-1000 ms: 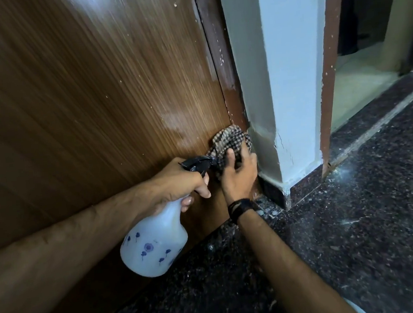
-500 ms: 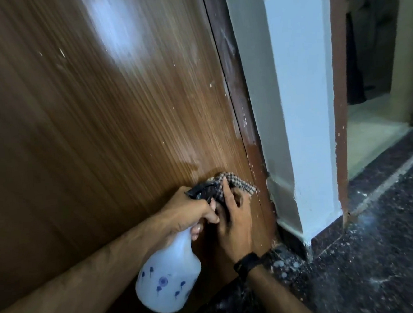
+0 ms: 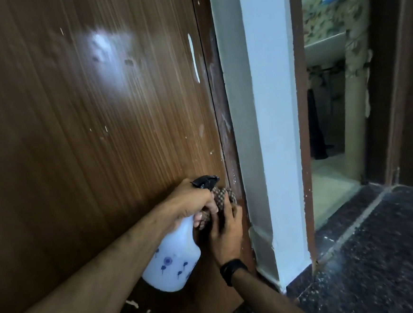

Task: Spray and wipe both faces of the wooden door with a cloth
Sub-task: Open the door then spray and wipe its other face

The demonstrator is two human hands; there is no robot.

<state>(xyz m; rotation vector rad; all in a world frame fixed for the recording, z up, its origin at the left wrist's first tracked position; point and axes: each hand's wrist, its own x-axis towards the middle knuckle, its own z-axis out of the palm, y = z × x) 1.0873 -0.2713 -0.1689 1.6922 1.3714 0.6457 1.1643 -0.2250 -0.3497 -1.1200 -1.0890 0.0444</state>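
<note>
The brown wooden door fills the left of the head view, with pale specks and a white streak near its right edge. My left hand grips the neck of a white spray bottle with blue flower prints and a black trigger head. My right hand, with a black wristband, presses a checked cloth flat against the door's lower right part, beside the dark frame. Most of the cloth is hidden behind both hands.
A dark brown door frame and a white wall pillar stand right of the door. Dark speckled stone floor lies at the lower right. Beyond it an open doorway shows a basin and a pale floor.
The view has tilted up and more of the door shows. My right hand and the cloth have moved a little up the door by the frame; my left hand still holds the bottle close by.
</note>
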